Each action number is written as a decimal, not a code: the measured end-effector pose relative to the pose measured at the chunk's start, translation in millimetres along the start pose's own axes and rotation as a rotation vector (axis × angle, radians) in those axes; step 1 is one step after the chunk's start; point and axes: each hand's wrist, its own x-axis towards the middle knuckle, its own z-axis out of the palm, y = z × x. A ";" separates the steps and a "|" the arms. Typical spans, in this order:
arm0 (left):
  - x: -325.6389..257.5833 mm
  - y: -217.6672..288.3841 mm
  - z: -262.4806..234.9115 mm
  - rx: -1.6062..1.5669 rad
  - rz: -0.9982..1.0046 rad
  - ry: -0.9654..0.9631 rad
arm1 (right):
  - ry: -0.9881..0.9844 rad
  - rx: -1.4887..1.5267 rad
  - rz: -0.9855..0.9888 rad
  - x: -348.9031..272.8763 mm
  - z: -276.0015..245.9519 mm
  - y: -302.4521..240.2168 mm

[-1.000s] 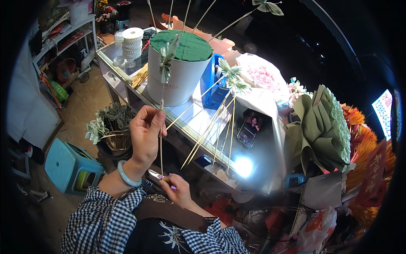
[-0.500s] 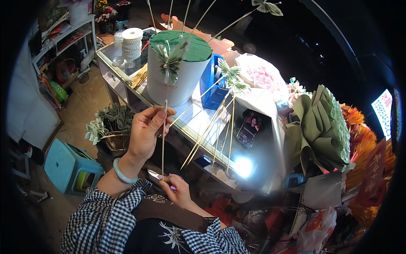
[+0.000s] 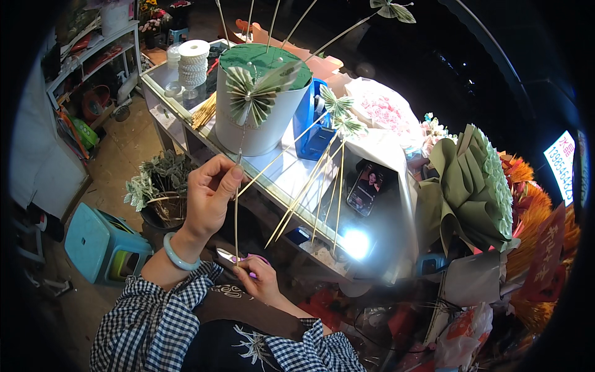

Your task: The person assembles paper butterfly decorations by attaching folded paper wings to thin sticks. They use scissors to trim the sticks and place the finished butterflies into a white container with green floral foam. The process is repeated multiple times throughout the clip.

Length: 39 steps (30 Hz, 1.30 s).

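My left hand (image 3: 214, 191), closed in a pinch, holds a thin stick (image 3: 236, 226) topped by a pleated green paper butterfly (image 3: 253, 99) with a pearly bead at its middle. Lower down, my right hand (image 3: 260, 280) grips the stick's bottom end between thumb and finger. Purple-handled scissors (image 3: 225, 255) are also in that hand, blades pointing left. Behind the butterfly stands a round white box (image 3: 268, 133) topped with green floral foam (image 3: 286, 65), from which several sticks rise. More pleated butterflies (image 3: 339, 111) on sticks lean at the table's front edge.
The table also bears a roll of white bead string (image 3: 194, 65), a bundle of short sticks (image 3: 204, 111), a blue holder (image 3: 307, 127) and a phone (image 3: 367, 189). Wrapped bouquets (image 3: 462, 192) crowd the right. A blue stool (image 3: 105, 242) and potted plant (image 3: 161, 186) stand left.
The butterfly has turned so its pleated wing spreads wider toward me. My left hand has shifted slightly down and left along with the stick; the right hand has barely moved.
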 end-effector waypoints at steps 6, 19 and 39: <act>0.7 -3.6 -1.1 -0.022 0.053 0.074 | -0.026 0.013 -0.050 0.9 0.1 0.0; 3.8 3.2 -6.2 -0.411 -0.176 -0.071 | -0.020 0.004 -0.045 -0.4 -0.3 1.3; 0.1 -2.9 -10.9 0.073 0.101 -0.060 | -0.060 0.028 -0.032 -1.9 0.6 2.1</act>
